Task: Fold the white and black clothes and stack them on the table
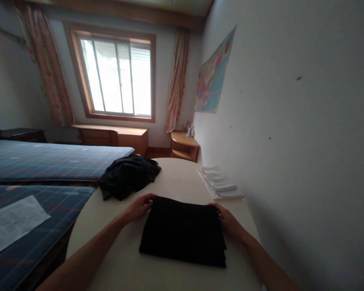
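A black cloth (183,234), folded into a neat flat rectangle, lies on the pale round-ended table (118,270) in front of me. My left hand (141,207) grips its far left corner, fingers closed at the edge. At the opposite far corner, my right hand (226,218) has its fingers curled over the right edge. Parts of the fingers are hidden, and the kind of garment cannot be made out. Beyond my left hand sits a crumpled black cloth heap (127,173) at the table's left edge.
Folded white cloths (218,182) lie by the table's right edge, close to the wall (291,161). Left of the table are blue plaid mattresses (48,159), one with a printed paper sheet (16,222) on it. A small corner shelf (185,141) stands behind.
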Demonstrator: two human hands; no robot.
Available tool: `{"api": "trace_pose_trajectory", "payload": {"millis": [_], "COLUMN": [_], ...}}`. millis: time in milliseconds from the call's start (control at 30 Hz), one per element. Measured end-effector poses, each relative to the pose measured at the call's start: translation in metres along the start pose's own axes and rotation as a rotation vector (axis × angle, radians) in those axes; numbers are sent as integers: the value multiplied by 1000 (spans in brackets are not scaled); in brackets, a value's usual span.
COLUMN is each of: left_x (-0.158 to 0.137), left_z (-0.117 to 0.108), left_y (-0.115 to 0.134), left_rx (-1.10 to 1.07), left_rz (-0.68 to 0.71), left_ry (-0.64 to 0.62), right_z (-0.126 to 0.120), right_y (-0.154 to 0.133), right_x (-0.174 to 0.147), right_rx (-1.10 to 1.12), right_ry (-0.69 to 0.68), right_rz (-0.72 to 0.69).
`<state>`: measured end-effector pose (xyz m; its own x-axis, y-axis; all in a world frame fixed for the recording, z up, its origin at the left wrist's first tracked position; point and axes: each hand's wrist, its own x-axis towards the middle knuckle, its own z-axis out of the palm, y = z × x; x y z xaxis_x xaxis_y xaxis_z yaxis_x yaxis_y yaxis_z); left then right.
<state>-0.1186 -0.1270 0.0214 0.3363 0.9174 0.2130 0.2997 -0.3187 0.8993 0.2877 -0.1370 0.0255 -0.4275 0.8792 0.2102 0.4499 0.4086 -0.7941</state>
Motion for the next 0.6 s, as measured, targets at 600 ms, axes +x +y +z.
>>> {"api": "trace_pose_trajectory", "payload": {"millis": [600], "left_x": [10], "left_z": [39], "left_y": [25], "left_rx": [-249], "left_rz": [102], "left_ry": [248], "right_z": [-3], "right_y": [5], "right_x": [39], "right_rx": [-261], "right_ry": [476], "right_rz": [-71]}}
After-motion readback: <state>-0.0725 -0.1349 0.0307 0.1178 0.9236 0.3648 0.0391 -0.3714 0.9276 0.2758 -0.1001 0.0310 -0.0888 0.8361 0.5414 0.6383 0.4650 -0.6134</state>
